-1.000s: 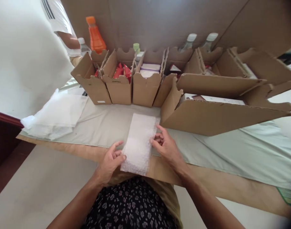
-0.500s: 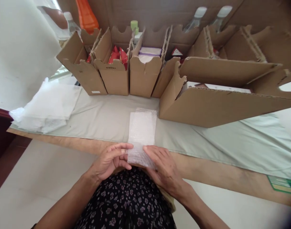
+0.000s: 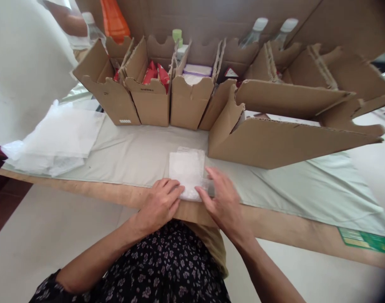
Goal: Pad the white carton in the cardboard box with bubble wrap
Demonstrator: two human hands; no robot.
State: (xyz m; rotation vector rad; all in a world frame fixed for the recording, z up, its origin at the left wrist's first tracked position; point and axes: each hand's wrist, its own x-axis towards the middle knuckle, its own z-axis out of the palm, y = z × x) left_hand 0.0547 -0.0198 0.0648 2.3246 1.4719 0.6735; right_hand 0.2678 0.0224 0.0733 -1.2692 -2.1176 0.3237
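Note:
A folded piece of bubble wrap lies flat on the cloth near the table's front edge; whether anything is inside it I cannot tell. My left hand is at its near left corner, with fingers curled and pressed together on the edge. My right hand, slightly blurred, is by the near right side. Its thumb tip meets the wrap there, while the index finger is spread apart from the thumb.
Cardboard bins with packets inside line the back. A larger angled cardboard holder stands at right. Loose clear plastic bags lie at left. An orange bottle and clear bottles are behind. A person's arm shows at top left.
The near end of the bubble wrap has been folded up away from me, making it shorter. Both hands have moved forward, and my right hand's fingers have spread off the wrap.

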